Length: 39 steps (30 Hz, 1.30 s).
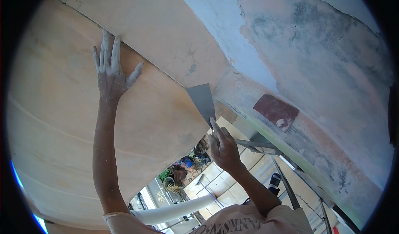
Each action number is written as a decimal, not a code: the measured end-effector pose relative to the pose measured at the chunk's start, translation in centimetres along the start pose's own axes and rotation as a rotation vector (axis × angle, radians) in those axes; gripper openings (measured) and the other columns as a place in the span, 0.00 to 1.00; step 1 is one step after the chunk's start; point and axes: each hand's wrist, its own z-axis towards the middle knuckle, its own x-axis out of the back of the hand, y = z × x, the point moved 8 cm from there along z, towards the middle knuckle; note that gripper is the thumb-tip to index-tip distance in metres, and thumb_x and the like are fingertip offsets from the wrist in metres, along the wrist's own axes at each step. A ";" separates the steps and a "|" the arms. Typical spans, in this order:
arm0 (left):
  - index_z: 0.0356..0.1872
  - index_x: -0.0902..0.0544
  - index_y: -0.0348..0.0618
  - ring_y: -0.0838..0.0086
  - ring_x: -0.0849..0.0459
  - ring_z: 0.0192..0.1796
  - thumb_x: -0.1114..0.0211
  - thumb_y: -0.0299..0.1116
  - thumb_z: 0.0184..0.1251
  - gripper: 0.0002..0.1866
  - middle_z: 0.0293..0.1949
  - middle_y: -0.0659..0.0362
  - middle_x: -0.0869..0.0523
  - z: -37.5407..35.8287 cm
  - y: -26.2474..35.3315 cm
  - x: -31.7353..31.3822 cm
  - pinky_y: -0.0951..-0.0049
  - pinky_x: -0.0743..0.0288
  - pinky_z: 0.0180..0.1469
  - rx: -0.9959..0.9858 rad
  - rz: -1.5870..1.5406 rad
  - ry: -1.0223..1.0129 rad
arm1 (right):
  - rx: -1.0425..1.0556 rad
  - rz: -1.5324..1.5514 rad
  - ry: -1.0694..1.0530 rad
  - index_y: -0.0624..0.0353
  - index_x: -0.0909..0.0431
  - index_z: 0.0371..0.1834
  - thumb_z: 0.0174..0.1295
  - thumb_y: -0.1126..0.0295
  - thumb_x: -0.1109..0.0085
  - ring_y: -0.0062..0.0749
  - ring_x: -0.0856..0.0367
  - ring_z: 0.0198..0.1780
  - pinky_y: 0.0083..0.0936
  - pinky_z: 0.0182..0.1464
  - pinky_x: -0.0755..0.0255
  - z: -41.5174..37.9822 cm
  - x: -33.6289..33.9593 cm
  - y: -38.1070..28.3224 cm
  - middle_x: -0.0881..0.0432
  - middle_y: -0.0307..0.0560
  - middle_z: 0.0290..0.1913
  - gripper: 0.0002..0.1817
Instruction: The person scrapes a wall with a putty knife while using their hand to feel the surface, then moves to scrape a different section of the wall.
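My left hand (111, 74), dusted with white powder, lies spread against the peach-coloured plastered surface (62, 80). Its fingertips are right at the dark seam (151, 61) that runs diagonally across it. My right hand (225, 150) is wrapped around the handle of a putty knife (202, 102), index finger stretched along toward the blade. The wide grey blade points up, its edge by the lower end of the seam near the corner. Most of the handle is hidden in the fingers.
A dark red piece of sandpaper (276, 111) lies on the ledge at right, below a wall with peeling paint (311, 39). Metal scaffold bars (286, 184) stand lower right. Far below are a tiled floor (226, 182), plants (165, 175) and a white column (174, 211).
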 end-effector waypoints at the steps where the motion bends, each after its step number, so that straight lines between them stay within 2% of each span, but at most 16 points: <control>1: 0.68 0.43 0.32 0.48 0.43 0.72 0.33 0.50 0.55 0.46 0.70 0.38 0.44 0.0 0.1 -0.1 0.38 0.51 0.68 0.003 0.015 -0.010 | -0.002 0.003 -0.007 0.56 0.39 0.69 0.61 0.73 0.46 0.52 0.21 0.36 0.42 0.38 0.26 -0.2 -0.1 0.1 0.25 0.59 0.39 0.30; 4: 0.68 0.45 0.31 0.49 0.44 0.73 0.32 0.50 0.54 0.48 0.70 0.38 0.44 -0.1 0.2 -0.2 0.39 0.51 0.68 0.000 0.042 -0.004 | 0.073 0.077 0.037 0.55 0.40 0.69 0.60 0.72 0.45 0.51 0.20 0.38 0.40 0.37 0.25 -1.0 -0.3 0.0 0.25 0.60 0.40 0.31; 5: 0.69 0.46 0.31 0.49 0.45 0.73 0.31 0.50 0.54 0.49 0.70 0.38 0.44 -0.2 0.3 -0.3 0.39 0.51 0.68 -0.016 0.052 0.001 | 0.075 0.042 0.022 0.66 0.37 0.65 0.58 0.76 0.42 0.45 0.17 0.44 0.31 0.46 0.26 -1.1 -0.3 -0.3 0.21 0.63 0.45 0.30; 8: 0.69 0.46 0.30 0.49 0.45 0.73 0.31 0.50 0.53 0.49 0.70 0.38 0.44 -0.2 0.4 -0.4 0.40 0.50 0.69 -0.024 0.068 0.004 | -0.118 0.254 0.002 0.62 0.37 0.65 0.57 0.73 0.41 0.51 0.18 0.34 0.37 0.36 0.23 -1.2 -0.8 1.1 0.20 0.58 0.36 0.30; 12: 0.67 0.40 0.34 0.51 0.39 0.71 0.31 0.55 0.52 0.48 0.70 0.40 0.42 -0.2 0.3 -0.3 0.37 0.46 0.66 -0.009 0.055 0.054 | -0.161 0.355 0.017 0.67 0.33 0.59 0.59 0.73 0.39 0.25 0.21 0.31 0.24 0.36 0.25 -0.5 -1.1 2.5 0.19 0.47 0.33 0.25; 13: 0.67 0.40 0.34 0.51 0.39 0.71 0.31 0.55 0.52 0.48 0.70 0.40 0.42 -0.2 0.3 -0.3 0.37 0.45 0.66 -0.011 0.057 0.060 | -0.154 0.420 0.010 0.66 0.33 0.59 0.61 0.71 0.39 0.20 0.24 0.34 0.21 0.34 0.26 -0.5 -1.2 3.0 0.20 0.44 0.37 0.24; 16: 0.67 0.41 0.34 0.51 0.39 0.71 0.31 0.54 0.51 0.48 0.70 0.41 0.42 -0.2 0.4 -0.3 0.38 0.45 0.66 -0.018 0.067 0.065 | -0.207 0.513 0.024 0.67 0.34 0.59 0.63 0.70 0.42 0.26 0.19 0.34 0.26 0.36 0.23 -0.3 -0.8 3.3 0.19 0.51 0.42 0.23; 17: 0.67 0.41 0.34 0.51 0.39 0.71 0.31 0.54 0.51 0.48 0.70 0.41 0.42 -0.2 0.4 -0.3 0.38 0.45 0.66 -0.019 0.071 0.063 | -0.257 0.605 0.012 0.66 0.35 0.60 0.65 0.69 0.43 0.20 0.21 0.35 0.23 0.34 0.23 -0.3 -1.3 3.7 0.21 0.47 0.43 0.23; 23: 0.67 0.41 0.33 0.52 0.40 0.71 0.30 0.52 0.51 0.48 0.70 0.41 0.42 -0.2 0.4 -0.3 0.41 0.44 0.67 -0.013 0.063 0.063 | -0.478 0.882 -0.194 0.60 0.36 0.61 0.65 0.69 0.44 0.16 0.25 0.23 0.16 0.23 0.28 0.3 -1.9 2.3 0.25 0.40 0.32 0.22; 26: 0.67 0.41 0.33 0.52 0.40 0.71 0.29 0.51 0.51 0.48 0.70 0.41 0.42 -0.2 0.4 -0.3 0.42 0.44 0.67 -0.023 0.039 0.068 | -0.467 0.735 -0.274 0.58 0.34 0.59 0.69 0.65 0.48 0.15 0.29 0.18 0.16 0.18 0.33 0.7 -2.4 2.6 0.27 0.39 0.27 0.18; 29: 0.67 0.41 0.33 0.52 0.40 0.71 0.29 0.50 0.51 0.47 0.70 0.41 0.42 -0.2 0.5 -0.2 0.42 0.44 0.67 -0.022 0.040 0.071 | -0.499 1.109 -0.283 0.57 0.36 0.63 0.74 0.59 0.61 0.19 0.34 0.15 0.16 0.14 0.40 0.3 -4.2 3.7 0.30 0.40 0.26 0.20; 32: 0.67 0.40 0.33 0.52 0.39 0.71 0.29 0.51 0.51 0.47 0.70 0.41 0.42 -0.1 0.5 -0.2 0.41 0.43 0.67 -0.021 0.042 0.068 | -0.485 1.109 -0.303 0.54 0.36 0.63 0.75 0.55 0.68 0.21 0.34 0.15 0.16 0.15 0.38 0.3 -4.8 3.1 0.33 0.39 0.23 0.22; 35: 0.67 0.40 0.34 0.52 0.38 0.71 0.30 0.52 0.50 0.48 0.70 0.41 0.42 -0.1 0.5 -0.2 0.40 0.42 0.66 -0.022 0.046 0.071 | -0.469 1.214 -0.176 0.51 0.38 0.64 0.75 0.55 0.69 0.21 0.34 0.14 0.17 0.15 0.37 0.5 -5.0 2.9 0.33 0.39 0.22 0.21; 39: 0.67 0.39 0.35 0.53 0.38 0.71 0.29 0.53 0.50 0.47 0.70 0.41 0.41 -0.2 0.3 -0.2 0.39 0.42 0.65 -0.008 0.027 0.067 | -0.478 1.252 -0.235 0.50 0.40 0.65 0.75 0.55 0.69 0.22 0.35 0.12 0.19 0.14 0.36 1.0 -4.8 3.5 0.33 0.39 0.22 0.21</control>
